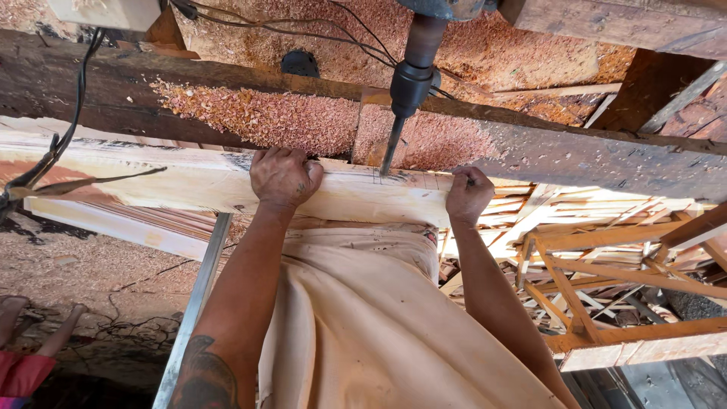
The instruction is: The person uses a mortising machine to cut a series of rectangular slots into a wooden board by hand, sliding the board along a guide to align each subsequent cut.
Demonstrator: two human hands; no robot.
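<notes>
A long pale wooden plank lies across a dark machine bed, under a vertical mortising chisel bit held in a black chuck. The bit's tip touches the plank's top face near pencil lines. My left hand grips the plank's edge just left of the bit. At the plank's right end, my right hand clasps its corner. Both forearms reach up from my beige apron.
Reddish sawdust and shavings pile on the bed behind the plank. Black cables hang at the left. A metal rail runs down the lower left. Stacked wooden frames and offcuts fill the right. Another person's feet show at the far left.
</notes>
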